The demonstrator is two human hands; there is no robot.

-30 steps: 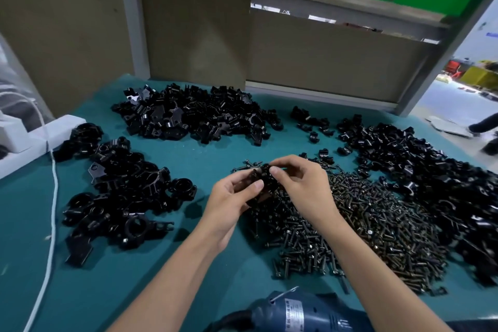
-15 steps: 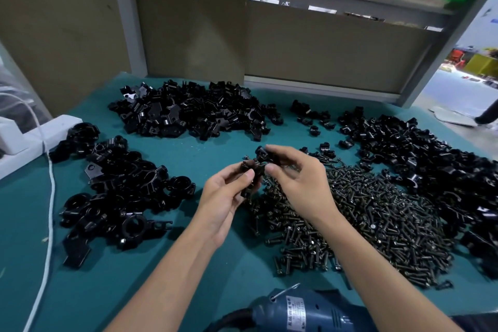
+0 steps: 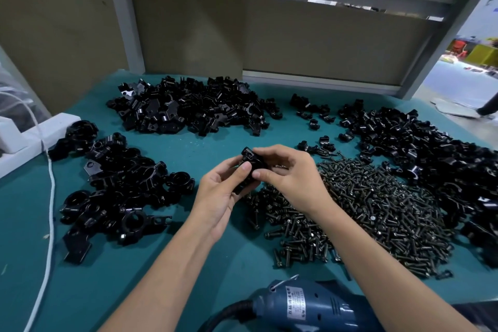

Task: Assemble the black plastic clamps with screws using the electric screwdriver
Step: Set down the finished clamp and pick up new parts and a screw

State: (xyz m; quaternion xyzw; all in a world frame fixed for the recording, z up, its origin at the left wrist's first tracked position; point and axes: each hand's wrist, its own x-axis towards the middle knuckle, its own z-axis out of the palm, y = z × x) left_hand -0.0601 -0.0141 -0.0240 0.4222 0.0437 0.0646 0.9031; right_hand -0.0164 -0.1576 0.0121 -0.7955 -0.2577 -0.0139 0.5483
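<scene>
A: Where is the black clamp (image 3: pixel 249 161) held?
B: Over bare counter (image 3: pixel 204 147), pinched by fingers of left hand (image 3: pixel 219 195) and right hand (image 3: pixel 292 178).
A: Hemmed by?
B: Screw pile (image 3: pixel 372 213) right, clamp heaps (image 3: pixel 113 191) left; electric screwdriver (image 3: pixel 310 306) at near edge.

The clamp (image 3: pixel 251 162) now juts higher above both hands' fingers (image 3: pixel 272 152).

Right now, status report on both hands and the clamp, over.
Left grip and right grip both hold one black clamp, off the table. Electric screwdriver lies untouched at the near edge. Nothing blocks the screw pile.
</scene>
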